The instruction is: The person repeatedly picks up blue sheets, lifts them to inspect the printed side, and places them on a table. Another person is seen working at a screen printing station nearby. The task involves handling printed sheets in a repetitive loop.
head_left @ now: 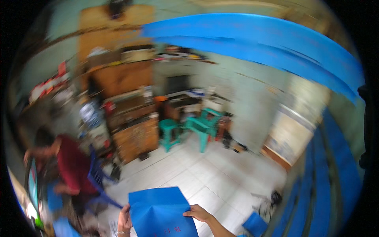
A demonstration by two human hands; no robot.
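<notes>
A flat blue sheet (160,209) with red marks near its lower edge is stretched between my two hands at the bottom of the head view. Its material is hard to tell. My left hand (124,219) grips the sheet's left edge, fingers partly hidden behind it. On the opposite edge, my right hand (198,213) pinches the sheet with the thumb on top. The lower part of the sheet runs out of the picture. To the right on the floor lies a smaller blue piece (255,224).
A person in a dark red shirt (74,164) sits at the left on a blue chair (96,173). Ahead stand a green stool (169,132), a green chair (203,123) and a wooden cabinet (136,138). Long blue strips (252,35) hang overhead; more blue lengths (321,173) line the right side.
</notes>
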